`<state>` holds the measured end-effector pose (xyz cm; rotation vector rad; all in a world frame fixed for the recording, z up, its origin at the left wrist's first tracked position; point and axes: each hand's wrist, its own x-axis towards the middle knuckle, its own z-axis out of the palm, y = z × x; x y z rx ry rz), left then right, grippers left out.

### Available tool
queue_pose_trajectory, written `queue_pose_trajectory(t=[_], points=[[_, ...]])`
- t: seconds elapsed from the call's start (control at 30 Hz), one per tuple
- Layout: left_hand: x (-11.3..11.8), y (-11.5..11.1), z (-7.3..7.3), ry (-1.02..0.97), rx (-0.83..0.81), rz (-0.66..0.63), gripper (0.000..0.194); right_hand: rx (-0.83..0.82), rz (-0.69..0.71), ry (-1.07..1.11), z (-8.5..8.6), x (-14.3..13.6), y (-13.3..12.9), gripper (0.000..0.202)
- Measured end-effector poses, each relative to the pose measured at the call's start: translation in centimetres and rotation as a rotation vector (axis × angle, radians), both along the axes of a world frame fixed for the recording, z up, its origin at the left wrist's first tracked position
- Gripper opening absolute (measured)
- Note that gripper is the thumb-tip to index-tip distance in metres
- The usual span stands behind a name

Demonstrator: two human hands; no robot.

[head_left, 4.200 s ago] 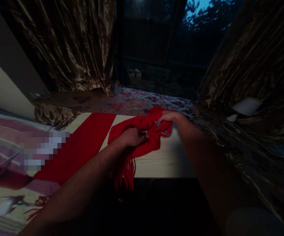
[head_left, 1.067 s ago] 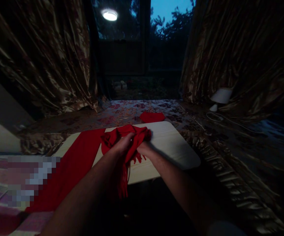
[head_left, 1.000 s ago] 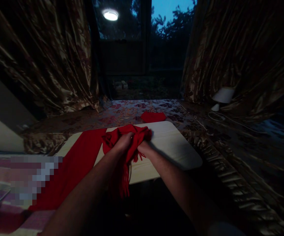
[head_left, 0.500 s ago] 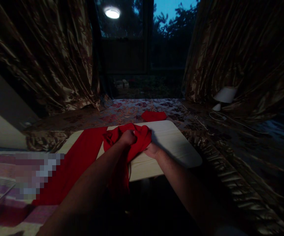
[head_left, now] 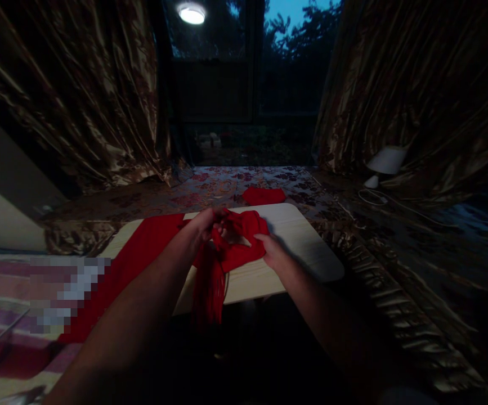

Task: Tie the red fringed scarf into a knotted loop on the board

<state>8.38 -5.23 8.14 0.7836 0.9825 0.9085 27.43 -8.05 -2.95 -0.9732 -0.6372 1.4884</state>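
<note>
Bunched red cloth [head_left: 244, 259] lies over the middle of a pale wood-grain table [head_left: 307, 253], forming a loop with the table top showing through its opening. My left hand [head_left: 210, 224] is closed on the loop's left side. On the right side, my right hand [head_left: 270, 247] pinches the cloth's edge. Thin red strands [head_left: 210, 292] like a fringe hang from the cloth over the table's near edge. A long flat stretch of red cloth [head_left: 142, 247] runs from the table's left side towards the bed; whether it joins the bunched part, I cannot tell.
Beyond the table, a folded red cloth [head_left: 264, 196] lies on a flower-patterned cover [head_left: 210, 183]. A white lamp [head_left: 387, 161] with a cord stands at right. Striped bedding [head_left: 3, 287] is at left. Heavy curtains [head_left: 121, 112] flank the window.
The bunched red cloth has opened into a loop. My left hand has moved slightly left and up, and my right hand has shifted slightly up and right. The fringe hangs more visibly.
</note>
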Motion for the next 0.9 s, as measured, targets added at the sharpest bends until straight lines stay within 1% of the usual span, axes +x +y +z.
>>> queue_pose_trajectory(t=[0.1,0.17,0.27,0.33,0.37,0.4,0.47,0.5,0.57,0.6,0.63,0.67,0.73,0.8,0.83,0.87,0.9], points=[[0.7,-2.0,0.5,-0.071,-0.051,0.012,0.013,-0.026,-0.169,-0.093,-0.8,0.5,0.5,0.033],[1.3,-3.4,0.5,-0.151,-0.077,0.042,0.014,-0.026,-0.250,-0.228,-1.2,1.1,0.6,0.034],[2.9,-6.2,-0.3,-0.360,-0.143,0.144,0.010,0.039,-0.312,-0.549,-1.6,2.1,0.6,0.042],[4.6,-8.7,-1.3,-0.414,-0.179,0.191,0.010,0.119,-0.345,-0.779,-1.6,2.8,0.8,0.055],[5.6,-10.1,-1.9,-0.407,-0.197,0.154,0.013,0.153,-0.361,-0.879,-1.5,3.1,1.0,0.060],[6.5,-11.6,-2.6,-0.388,-0.214,0.052,0.017,0.182,-0.368,-0.964,-1.3,3.3,1.2,0.062],[8.1,-14.5,-3.9,-0.300,-0.243,-0.258,0.025,0.232,-0.355,-1.095,-0.7,3.7,1.7,0.059],[8.5,-15.9,-4.5,-0.221,-0.193,-0.376,0.029,0.262,-0.347,-1.146,-0.3,3.8,1.8,0.054],[8.4,-17.8,-5.3,0.007,-0.029,-0.526,0.034,0.355,-0.337,-1.239,0.6,4.0,1.8,0.042],[7.8,-18.2,-5.6,0.149,0.066,-0.557,0.034,0.417,-0.334,-1.284,1.1,4.0,1.5,0.035],[7.0,-18.3,-5.7,0.302,0.179,-0.533,0.032,0.485,-0.329,-1.329,1.7,3.9,1.2,0.030],[5.9,-18.0,-5.6,0.462,0.307,-0.455,0.030,0.556,-0.318,-1.373,2.2,3.7,0.7,0.028],[3.3,-16.3,-5.5,0.775,0.585,-0.123,0.031,0.681,-0.275,-1.445,3.3,3.2,-0.4,0.030],[0.5,-13.6,-5.6,1.072,0.802,0.175,0.037,0.760,-0.196,-1.505,4.1,2.4,-1.3,0.040],[-0.7,-12.1,-5.8,1.196,0.849,0.296,0.045,0.788,-0.128,-1.532,4.4,1.9,-1.5,0.045],[-1.8,-10.6,-6.3,1.301,0.830,0.360,0.056,0.811,-0.036,-1.556,4.6,1.5,-1.6,0.049],[-2.8,-9.1,-6.8,1.371,0.760,0.363,0.066,0.828,0.074,-1.576,4.6,1.0,-1.4,0.052]])
